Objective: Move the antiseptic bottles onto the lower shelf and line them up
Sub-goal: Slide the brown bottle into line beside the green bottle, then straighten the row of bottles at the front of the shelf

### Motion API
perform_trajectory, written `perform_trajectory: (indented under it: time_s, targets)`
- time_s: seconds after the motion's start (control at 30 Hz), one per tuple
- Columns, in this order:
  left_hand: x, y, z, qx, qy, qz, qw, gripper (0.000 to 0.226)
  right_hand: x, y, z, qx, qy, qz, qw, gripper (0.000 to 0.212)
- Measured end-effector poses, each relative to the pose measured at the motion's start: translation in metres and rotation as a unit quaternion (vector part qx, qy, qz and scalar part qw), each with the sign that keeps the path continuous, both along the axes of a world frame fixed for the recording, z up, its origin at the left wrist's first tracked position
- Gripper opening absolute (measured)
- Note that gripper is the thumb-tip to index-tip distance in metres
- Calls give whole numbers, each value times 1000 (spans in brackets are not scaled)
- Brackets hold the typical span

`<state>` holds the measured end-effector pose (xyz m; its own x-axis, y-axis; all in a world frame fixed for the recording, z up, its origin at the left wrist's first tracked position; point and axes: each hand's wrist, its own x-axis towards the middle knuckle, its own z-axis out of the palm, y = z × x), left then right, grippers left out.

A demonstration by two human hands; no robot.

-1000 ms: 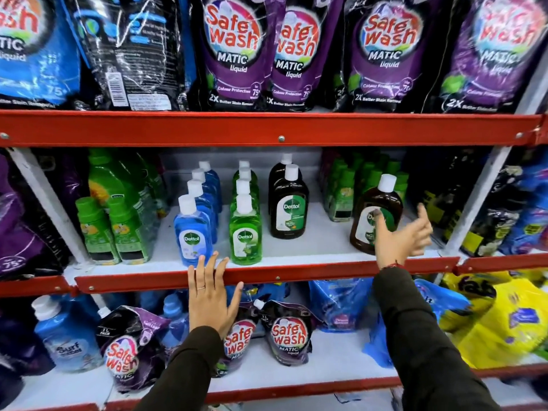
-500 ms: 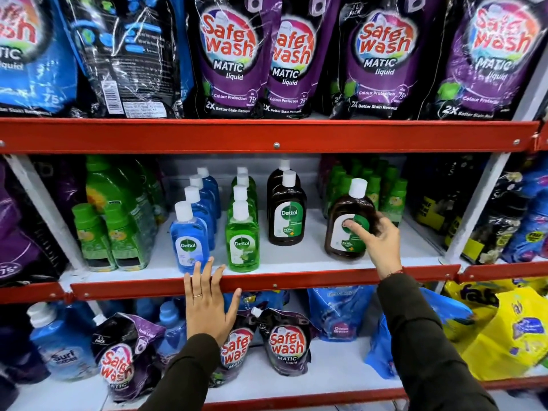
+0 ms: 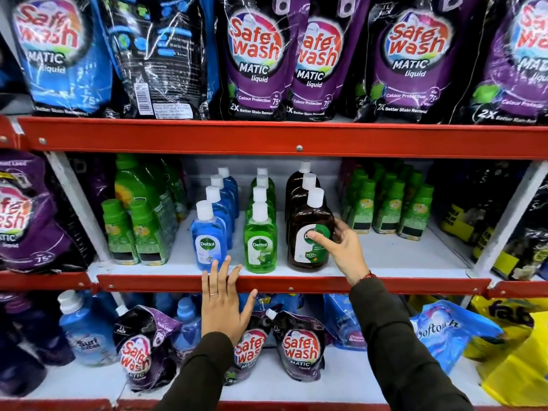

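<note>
Three rows of white-capped Dettol antiseptic bottles run front to back on the middle shelf [image 3: 400, 253]: a blue row [image 3: 207, 241], a green row [image 3: 260, 241] and a brown row. My right hand [image 3: 341, 250] grips the front brown bottle [image 3: 302, 218], with the thumb on its label and the fingers round its right side. The bottle stands upright on the shelf in front of two other brown ones. My left hand [image 3: 224, 304] lies flat with fingers apart on the red shelf edge [image 3: 385, 284], just below the blue bottle.
Small green-capped bottles [image 3: 388, 209] stand to the right of the brown row, and larger green bottles [image 3: 133, 229] to the left of the blue row. Safewash pouches [image 3: 255, 60] fill the shelf above, and more pouches [image 3: 299, 348] lie below. White posts [image 3: 501, 221] frame the bay.
My right hand took hold of the brown bottle at the shelf's right and moved it left, to the front of the brown row. My left hand stayed on the shelf edge.
</note>
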<state>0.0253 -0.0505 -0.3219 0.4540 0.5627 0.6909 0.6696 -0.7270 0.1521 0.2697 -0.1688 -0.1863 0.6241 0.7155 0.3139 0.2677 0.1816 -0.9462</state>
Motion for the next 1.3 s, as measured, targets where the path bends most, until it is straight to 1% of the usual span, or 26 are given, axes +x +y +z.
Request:
perform_trajectory:
  time_s: [0.13, 0.2, 0.3, 0.37, 0.4, 0.47, 0.53, 0.6, 0.63, 0.7, 0.73, 0.8, 0.93, 1.07, 1.13, 1.2, 1.23, 1.3]
  targets:
    - [0, -2, 2, -11, -5, 0, 1000, 62, 1, 1, -2, 0, -12, 6, 1000, 48]
    - [1, -8, 5, -36, -29, -9, 999, 59, 2, 0, -3, -5, -16, 7, 1000, 50]
    - [12, -25, 21, -61, -101, -67, 991, 52, -3, -3, -6, -21, -15, 11, 1000, 56]
    - [28, -39, 40, -64, -137, -140, 978, 53, -12, -8, -6, -5, 10, -5, 1000, 59]
    - [37, -47, 52, -81, -157, -181, 968, 56, -17, -11, -5, 16, 44, -17, 999, 58]
    - [58, -62, 75, -145, -184, -244, 941, 65, -24, -16, -7, 43, 95, -38, 994, 54]
    - [79, -75, 91, -227, -198, -275, 913, 75, -27, -20, -9, 36, 115, -47, 992, 47]
    - [97, -84, 99, -321, -217, -279, 879, 82, -30, -24, -11, 23, 125, -33, 991, 28]
    - [104, -87, 101, -368, -230, -271, 860, 82, -31, -24, -13, 20, 129, -23, 991, 23]
    - [113, -91, 105, -429, -257, -254, 828, 83, -32, -26, -14, 17, 126, -8, 992, 26]
    - [115, -91, 106, -440, -266, -249, 821, 83, -32, -27, -16, 15, 120, -6, 993, 27]
    - [116, -88, 104, -441, -271, -245, 820, 84, -30, -27, -18, 15, 111, -1, 994, 28]
    - [112, -85, 102, -431, -266, -249, 825, 97, -28, -27, -20, 19, 111, 2, 994, 28]
    - [113, -85, 102, -428, -267, -255, 825, 97, -29, -30, -19, 23, 93, 2, 995, 26]
    - [112, -85, 100, -418, -264, -261, 829, 94, -32, -32, -21, 31, 78, -6, 996, 26]
    - [106, -88, 96, -399, -266, -257, 839, 83, -37, -33, -24, 44, 53, -56, 996, 29]
    - [102, -89, 94, -373, -275, -250, 850, 77, -40, -35, -25, 59, 43, -89, 993, 31]
    - [91, -89, 90, -293, -305, -220, 879, 68, -50, -36, -26, 105, 20, -138, 985, 31]
